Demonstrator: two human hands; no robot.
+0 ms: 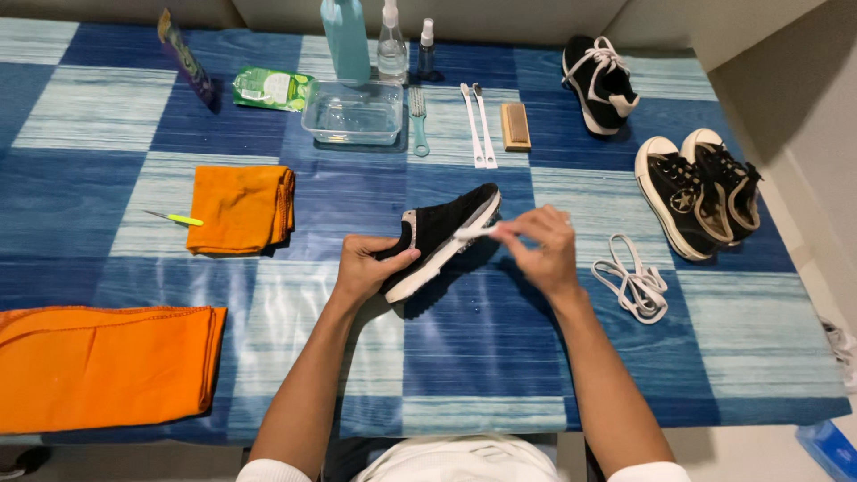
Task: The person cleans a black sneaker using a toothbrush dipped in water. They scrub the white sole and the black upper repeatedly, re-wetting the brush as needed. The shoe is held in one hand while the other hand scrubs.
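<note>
Looks like I'm mid-scrub here: left hand [364, 266] clamped around the heel of the black sneaker [439, 239], holding it tilted just above the blue checked table [482, 357], right hand [543, 248] pinching a small white brush [475, 232] against its side. Next stroke probably needs light pressure along the white sole edge.

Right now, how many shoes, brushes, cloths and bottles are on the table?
Shoes: 4, one in the left hand, one at the back, a pair on the right
Brushes: 5, one in the right hand
Cloths: 2
Bottles: 3
Total: 14
</note>
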